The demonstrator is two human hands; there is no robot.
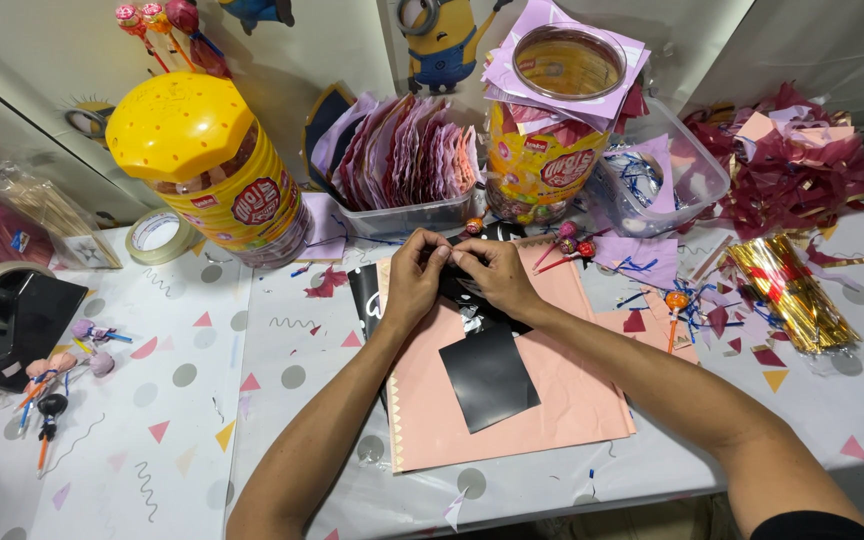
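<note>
Pinching a small black paper piece [457, 272] between both hands, left hand [414, 283] and right hand [500, 278] pressed close near the surface's [272, 360] far edge above the pink sheet [512, 400], I judge it light, thin, easily creased, best gripped at its edges.

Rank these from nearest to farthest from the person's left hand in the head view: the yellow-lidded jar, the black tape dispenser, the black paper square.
1. Black paper square: just below the left hand, on the pink sheet.
2. Yellow-lidded jar: up and to the left.
3. Black tape dispenser: far left edge.
</note>
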